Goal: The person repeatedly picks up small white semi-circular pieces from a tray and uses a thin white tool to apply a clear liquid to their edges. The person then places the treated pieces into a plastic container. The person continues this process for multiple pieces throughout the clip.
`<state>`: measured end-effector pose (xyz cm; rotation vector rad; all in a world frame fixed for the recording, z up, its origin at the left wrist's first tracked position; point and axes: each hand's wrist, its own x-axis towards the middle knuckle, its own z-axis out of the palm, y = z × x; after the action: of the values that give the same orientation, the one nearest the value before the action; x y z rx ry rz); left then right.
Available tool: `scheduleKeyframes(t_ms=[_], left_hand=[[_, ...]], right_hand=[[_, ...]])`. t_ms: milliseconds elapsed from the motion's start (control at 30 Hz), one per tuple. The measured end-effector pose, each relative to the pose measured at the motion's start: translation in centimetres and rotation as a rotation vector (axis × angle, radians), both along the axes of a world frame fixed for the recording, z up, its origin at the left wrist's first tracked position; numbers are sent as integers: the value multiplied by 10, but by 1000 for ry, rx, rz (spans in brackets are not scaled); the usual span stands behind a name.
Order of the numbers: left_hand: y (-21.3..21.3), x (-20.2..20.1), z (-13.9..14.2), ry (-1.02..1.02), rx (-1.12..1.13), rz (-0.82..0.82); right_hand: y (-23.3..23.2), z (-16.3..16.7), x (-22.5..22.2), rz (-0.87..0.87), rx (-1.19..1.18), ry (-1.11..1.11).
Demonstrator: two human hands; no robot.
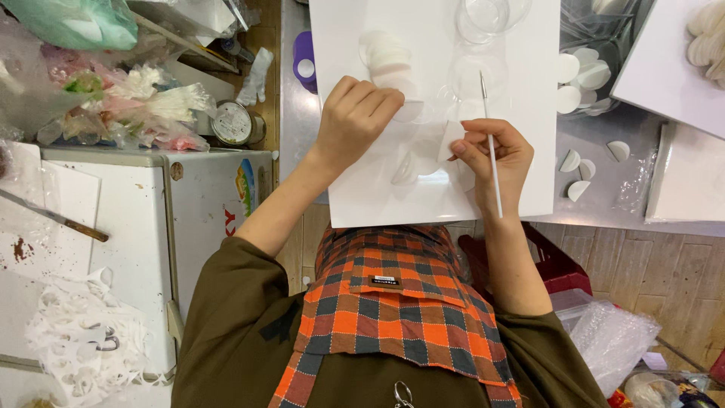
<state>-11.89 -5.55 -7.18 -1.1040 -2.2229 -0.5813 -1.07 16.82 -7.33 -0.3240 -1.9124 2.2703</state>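
White foam board (521, 151), a flat rectangular sheet, lies on the grey metal counter (604, 143) and carries the work. We see the left hand (353, 121) resting knuckles-up on the board, fingers curled loosely, fingertips pressing down beside a row of thin white round discs (384, 54); it grips nothing we can make out. The right hand (495, 155) is closed in a pinch: thumb and fingers hold a small white paper piece (451, 138) at its lower edge, and a thin white stick tool (489, 140) passes upright through the same hand, its tip pointing away from the body. Clear round plastic lids (487, 15) sit at the far edge of the board.

To the right on the counter, more white discs (578, 75) lie in a clear wrapper, with folded half-discs (578, 174) near the board's edge. At the left, clear plastic bags of pink and white flower parts (143, 106) rest on a white cabinet (204, 211) bearing a small colourful round sticker (245, 185). A round metal tin (232, 123) sits just beside the bags.
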Motion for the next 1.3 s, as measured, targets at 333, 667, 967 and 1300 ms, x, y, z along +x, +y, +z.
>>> scheduleKeyframes(t_ms=[333, 667, 967, 1300], left_hand=[[7, 16, 25, -478, 319, -34], [21, 64, 39, -944, 750, -164], [24, 62, 37, -947, 752, -171], [27, 67, 38, -873, 712, -146]], right_hand=[[-5, 11, -1, -26, -47, 0], [-27, 24, -2, -79, 46, 43], [-28, 21, -1, -125, 99, 68], [-29, 15, 0, -143, 179, 101]])
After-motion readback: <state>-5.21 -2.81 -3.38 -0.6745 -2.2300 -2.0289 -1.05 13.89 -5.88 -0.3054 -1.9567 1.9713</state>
